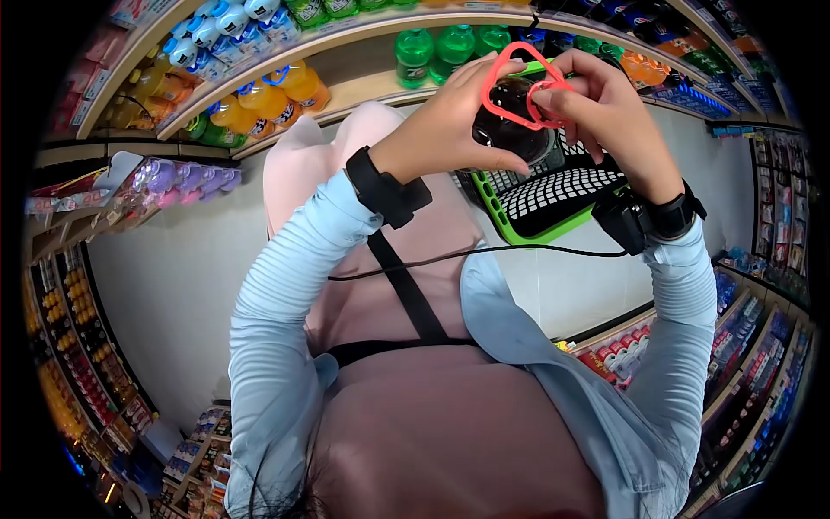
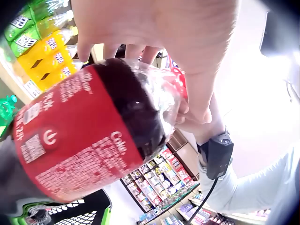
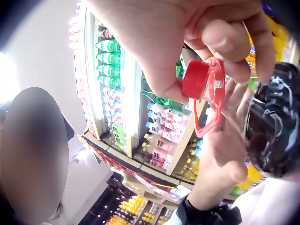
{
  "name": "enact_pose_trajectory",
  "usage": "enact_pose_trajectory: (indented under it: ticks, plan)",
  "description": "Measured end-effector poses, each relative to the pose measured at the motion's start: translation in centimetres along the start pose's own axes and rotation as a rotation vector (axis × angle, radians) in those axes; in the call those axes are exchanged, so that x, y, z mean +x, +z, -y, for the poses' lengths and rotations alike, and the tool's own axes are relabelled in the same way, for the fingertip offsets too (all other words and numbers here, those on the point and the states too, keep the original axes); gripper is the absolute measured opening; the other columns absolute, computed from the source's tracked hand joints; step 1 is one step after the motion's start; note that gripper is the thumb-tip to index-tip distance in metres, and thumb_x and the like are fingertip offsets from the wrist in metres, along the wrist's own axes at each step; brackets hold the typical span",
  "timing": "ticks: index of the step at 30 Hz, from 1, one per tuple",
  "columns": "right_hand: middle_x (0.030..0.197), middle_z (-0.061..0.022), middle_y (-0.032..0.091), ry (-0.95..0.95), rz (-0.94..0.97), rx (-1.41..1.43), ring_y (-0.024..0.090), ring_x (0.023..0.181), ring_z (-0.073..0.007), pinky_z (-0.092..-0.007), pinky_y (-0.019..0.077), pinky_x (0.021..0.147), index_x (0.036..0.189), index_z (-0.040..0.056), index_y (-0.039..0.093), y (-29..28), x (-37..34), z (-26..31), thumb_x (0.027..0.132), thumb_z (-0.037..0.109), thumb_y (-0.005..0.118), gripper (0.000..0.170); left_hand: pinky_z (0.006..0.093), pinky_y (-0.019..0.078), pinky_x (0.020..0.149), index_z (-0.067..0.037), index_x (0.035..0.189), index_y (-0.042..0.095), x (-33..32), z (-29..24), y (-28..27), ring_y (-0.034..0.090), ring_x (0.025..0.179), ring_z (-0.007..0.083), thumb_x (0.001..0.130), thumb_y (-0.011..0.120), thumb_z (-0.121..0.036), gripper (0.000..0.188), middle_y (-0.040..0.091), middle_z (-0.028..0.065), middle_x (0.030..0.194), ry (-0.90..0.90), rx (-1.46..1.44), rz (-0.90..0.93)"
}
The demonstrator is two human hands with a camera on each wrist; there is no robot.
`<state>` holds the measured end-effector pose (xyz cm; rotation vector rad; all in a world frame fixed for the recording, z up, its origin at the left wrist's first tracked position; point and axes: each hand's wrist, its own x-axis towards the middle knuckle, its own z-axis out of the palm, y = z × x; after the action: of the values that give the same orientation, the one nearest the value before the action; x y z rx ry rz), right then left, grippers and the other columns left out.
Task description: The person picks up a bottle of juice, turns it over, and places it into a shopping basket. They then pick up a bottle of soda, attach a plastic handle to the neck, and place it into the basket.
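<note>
A large cola bottle [image 1: 512, 134] with a red label [image 2: 86, 133] tilts in front of the person, its neck up toward the head. The left hand [image 1: 445, 117] holds it around the shoulder, thumb on the near side and fingers on the far side. At the neck sits a red cap [image 3: 194, 78] with a red loop handle [image 3: 208, 125] attached. Fingers of the right hand [image 1: 612, 108] pinch the cap, and the loop sticks out toward the left hand. Part of the bottle's lower body is hidden behind the hands in the head view.
A black shopping basket with a green rim [image 1: 540, 235] stands beneath the bottle. Shelves ahead carry green soda bottles [image 1: 413, 59] and orange soda bottles [image 1: 281, 97]. A black cable [image 1: 467, 254] crosses before the person's lap. More stocked shelves [image 1: 95, 346] line both sides.
</note>
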<state>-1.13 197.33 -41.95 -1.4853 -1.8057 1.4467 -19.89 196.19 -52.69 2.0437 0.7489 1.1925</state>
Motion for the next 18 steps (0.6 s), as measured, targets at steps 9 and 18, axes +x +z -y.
enact_pose_trajectory:
  ticks: [9, 18]
  plan:
    - [0.058, 0.0027, 0.055, -0.069, -0.059, 0.097, 0.044, 0.041, -0.0020, -0.0173, 0.0304, 0.034, 0.091, 0.0011, 0.057, 1.2, -0.3, -0.7, 0.075, 0.023, 0.068, 0.030, 0.0357, 0.0486, 0.072, -0.003, 0.108, 0.056, 1.7, -1.3, 1.1, 0.058, 0.089, 0.0276, 0.065, 0.078, -0.024, 0.053, 0.057, 0.0121, 0.096, -0.089, 0.034, 0.075]
    - [0.061, 0.0008, 0.055, -0.120, -0.094, 0.331, 0.048, 0.043, -0.0048, -0.0177, 0.0352, 0.039, 0.100, -0.0030, 0.055, 1.4, -1.4, -2.7, 0.079, 0.025, 0.071, 0.039, 0.0306, 0.0482, 0.072, -0.003, 0.097, 0.062, 4.1, -3.5, -0.5, 0.061, 0.084, 0.0210, 0.072, 0.076, -0.022, 0.034, 0.064, 0.0092, 0.093, -0.304, 0.008, 0.278]
